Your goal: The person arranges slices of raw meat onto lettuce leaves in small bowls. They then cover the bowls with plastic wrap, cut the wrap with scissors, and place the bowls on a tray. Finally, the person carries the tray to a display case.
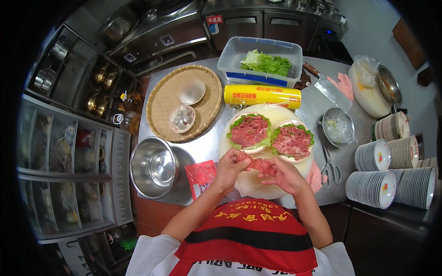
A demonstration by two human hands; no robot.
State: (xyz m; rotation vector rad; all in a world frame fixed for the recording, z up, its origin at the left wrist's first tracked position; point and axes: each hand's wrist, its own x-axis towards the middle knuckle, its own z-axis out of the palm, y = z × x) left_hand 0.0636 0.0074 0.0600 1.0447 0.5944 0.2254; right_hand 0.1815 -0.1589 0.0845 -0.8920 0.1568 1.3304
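Between my two hands is a clump of raw sliced red meat (261, 166). My left hand (232, 169) pinches its left end, while my right hand (287, 175) has the right end against its fingers. Both hands are above the near part of a round white cutting board (255, 188). Just beyond them on the board are two round plates lined with green lettuce: the left plate of meat (250, 130) and the right plate of meat (292, 140). Slices of raw meat are heaped on each.
A steel basin (154, 168) and a red packet (201, 177) lie left; beyond is a woven bamboo tray (159, 114) with two bowls. A cling-film roll (262, 96) and plastic lettuce tub (259, 76) stand at the back. Right are a cleaver (332, 92), scissors (329, 169) and stacked plates (371, 189).
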